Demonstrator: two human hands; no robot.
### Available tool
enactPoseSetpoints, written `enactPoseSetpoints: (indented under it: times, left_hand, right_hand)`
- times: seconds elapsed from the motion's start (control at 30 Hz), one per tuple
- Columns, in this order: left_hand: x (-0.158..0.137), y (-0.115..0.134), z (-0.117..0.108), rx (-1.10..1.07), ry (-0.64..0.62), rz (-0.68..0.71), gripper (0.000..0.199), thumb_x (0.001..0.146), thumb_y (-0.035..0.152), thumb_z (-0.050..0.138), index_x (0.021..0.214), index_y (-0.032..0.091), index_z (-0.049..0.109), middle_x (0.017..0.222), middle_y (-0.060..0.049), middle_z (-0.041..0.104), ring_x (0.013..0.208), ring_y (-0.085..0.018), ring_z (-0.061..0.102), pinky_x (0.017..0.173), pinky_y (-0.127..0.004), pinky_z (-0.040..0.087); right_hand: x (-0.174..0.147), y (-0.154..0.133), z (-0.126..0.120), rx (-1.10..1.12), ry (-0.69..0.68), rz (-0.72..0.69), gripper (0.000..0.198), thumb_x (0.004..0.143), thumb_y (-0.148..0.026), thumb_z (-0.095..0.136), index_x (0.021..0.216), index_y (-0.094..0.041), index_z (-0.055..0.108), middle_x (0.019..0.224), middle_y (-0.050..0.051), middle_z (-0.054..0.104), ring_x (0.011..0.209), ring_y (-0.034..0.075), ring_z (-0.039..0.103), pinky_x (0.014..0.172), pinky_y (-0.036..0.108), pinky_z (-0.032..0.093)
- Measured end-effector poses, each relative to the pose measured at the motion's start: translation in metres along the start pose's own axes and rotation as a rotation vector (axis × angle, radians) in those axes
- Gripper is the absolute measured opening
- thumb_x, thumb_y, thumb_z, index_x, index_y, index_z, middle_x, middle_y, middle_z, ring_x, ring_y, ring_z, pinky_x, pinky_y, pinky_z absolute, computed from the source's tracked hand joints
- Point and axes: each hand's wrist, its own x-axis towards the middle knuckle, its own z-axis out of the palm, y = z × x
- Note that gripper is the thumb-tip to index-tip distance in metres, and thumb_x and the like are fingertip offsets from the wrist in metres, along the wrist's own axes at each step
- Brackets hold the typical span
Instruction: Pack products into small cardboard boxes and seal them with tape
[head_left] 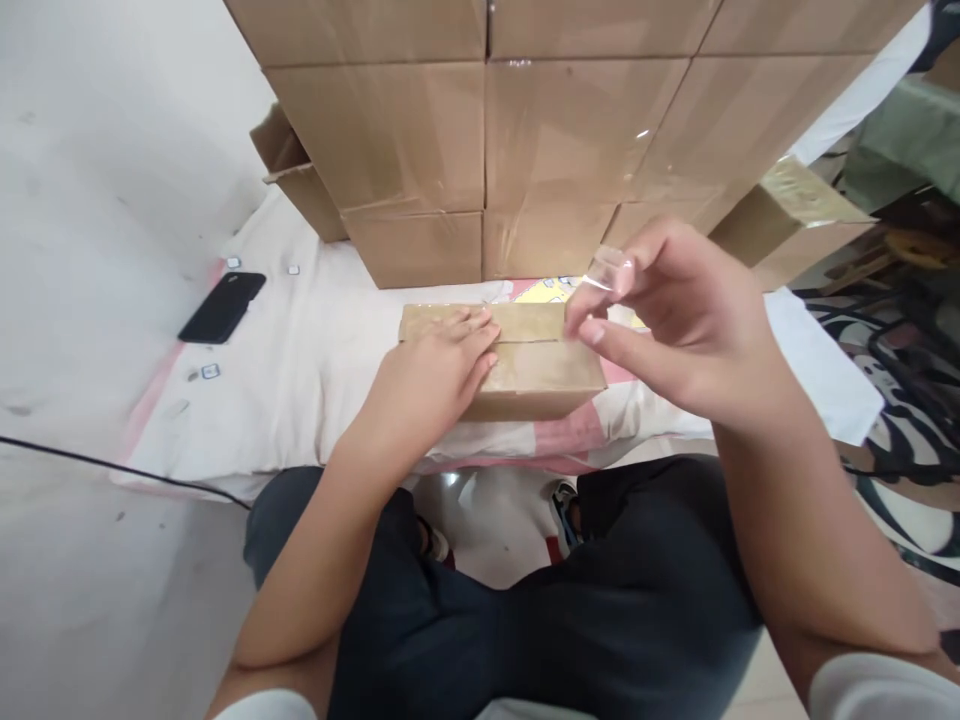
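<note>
A small closed cardboard box (540, 368) lies on the cloth-covered surface before me, with a seam running along its top. My left hand (442, 365) rests flat on the left part of that top, fingers stretched out. Over the box's right end is my right hand (675, 310), its fingers curled and the thumb near the index fingertip. A short piece of clear tape (609, 268) sits at these curled fingers, its shiny end sticking up. Whether the right fingertips touch the box I cannot tell.
Stacked, taped cardboard boxes (420, 130) rise just behind. An open box (296, 170) stands at their left, another box (795, 215) at their right. A black phone (223, 308) lies on the left near small scraps. A black cable (127, 467) crosses at lower left.
</note>
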Motion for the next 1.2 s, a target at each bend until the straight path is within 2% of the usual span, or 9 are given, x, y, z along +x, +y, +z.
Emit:
enactPoseSetpoints:
  times: [0.1, 0.17, 0.23, 0.4, 0.67, 0.87, 1.0, 1.2]
  left_hand:
    - [-0.008, 0.001, 0.009, 0.013, -0.070, 0.006, 0.052, 0.102, 0.045, 0.040, 0.146, 0.019, 0.048, 0.159, -0.008, 0.041, 0.150, -0.027, 0.034, 0.120, -0.048, 0.032]
    - [-0.010, 0.001, 0.011, 0.010, -0.092, 0.021, 0.065, 0.098, 0.056, 0.044, 0.150, 0.017, 0.043, 0.161, -0.010, 0.036, 0.152, -0.030, 0.029, 0.121, -0.051, 0.030]
    - [-0.009, 0.001, 0.013, 0.004, -0.095, 0.030, 0.072, 0.095, 0.059, 0.049, 0.151, 0.015, 0.040, 0.162, -0.013, 0.034, 0.152, -0.032, 0.026, 0.121, -0.052, 0.029]
    - [-0.005, 0.000, 0.017, -0.026, -0.063, 0.022, 0.067, 0.094, 0.052, 0.055, 0.149, 0.016, 0.044, 0.160, -0.013, 0.039, 0.150, -0.037, 0.030, 0.120, -0.058, 0.030]
    - [-0.007, -0.002, 0.020, -0.060, -0.045, 0.021, 0.066, 0.095, 0.051, 0.053, 0.151, 0.016, 0.042, 0.159, -0.013, 0.040, 0.148, -0.039, 0.033, 0.118, -0.060, 0.031]
    - [-0.005, -0.004, 0.021, -0.037, -0.040, 0.054, 0.064, 0.097, 0.050, 0.051, 0.150, 0.014, 0.043, 0.158, -0.014, 0.042, 0.149, -0.035, 0.032, 0.119, -0.055, 0.032]
    - [-0.004, -0.004, 0.021, 0.008, -0.040, 0.065, 0.066, 0.096, 0.051, 0.052, 0.149, 0.011, 0.044, 0.157, -0.015, 0.042, 0.149, -0.036, 0.033, 0.118, -0.055, 0.034]
    - [-0.004, 0.000, 0.016, 0.071, -0.065, 0.056, 0.066, 0.095, 0.049, 0.054, 0.148, 0.011, 0.045, 0.157, -0.016, 0.042, 0.148, -0.036, 0.035, 0.117, -0.053, 0.037]
  right_hand:
    - [0.007, 0.005, 0.004, 0.004, -0.085, 0.061, 0.029, 0.085, -0.037, 0.074, 0.103, -0.029, 0.053, 0.083, -0.001, 0.065, 0.078, 0.018, 0.062, 0.067, 0.032, 0.048]
    - [0.014, 0.009, 0.006, -0.008, -0.143, 0.101, 0.031, 0.084, -0.034, 0.075, 0.105, -0.030, 0.052, 0.082, -0.003, 0.064, 0.075, 0.016, 0.062, 0.063, 0.029, 0.045]
    - [0.020, 0.015, 0.008, -0.017, -0.224, 0.146, 0.032, 0.084, -0.033, 0.074, 0.106, -0.030, 0.052, 0.080, -0.004, 0.064, 0.071, 0.014, 0.061, 0.058, 0.027, 0.042]
    - [0.034, 0.027, 0.007, -0.047, -0.357, 0.258, 0.037, 0.083, -0.025, 0.072, 0.111, -0.029, 0.048, 0.075, -0.007, 0.066, 0.060, 0.010, 0.054, 0.053, 0.025, 0.036]
    - [0.037, 0.038, 0.000, -0.049, -0.472, 0.294, 0.043, 0.081, -0.013, 0.066, 0.113, -0.030, 0.041, 0.076, -0.006, 0.065, 0.066, 0.013, 0.060, 0.050, 0.024, 0.039]
    - [0.037, 0.045, -0.005, 0.077, -0.495, 0.314, 0.039, 0.081, -0.017, 0.070, 0.113, -0.028, 0.052, 0.077, -0.003, 0.063, 0.062, 0.013, 0.058, 0.051, 0.027, 0.040]
    - [0.038, 0.044, -0.007, 0.033, -0.568, 0.313, 0.042, 0.083, -0.016, 0.065, 0.119, -0.028, 0.046, 0.079, -0.002, 0.062, 0.065, 0.014, 0.060, 0.050, 0.026, 0.040]
    - [0.038, 0.037, -0.006, 0.010, -0.624, 0.303, 0.033, 0.089, -0.017, 0.059, 0.115, -0.024, 0.040, 0.081, -0.002, 0.059, 0.070, 0.012, 0.059, 0.051, 0.022, 0.035]
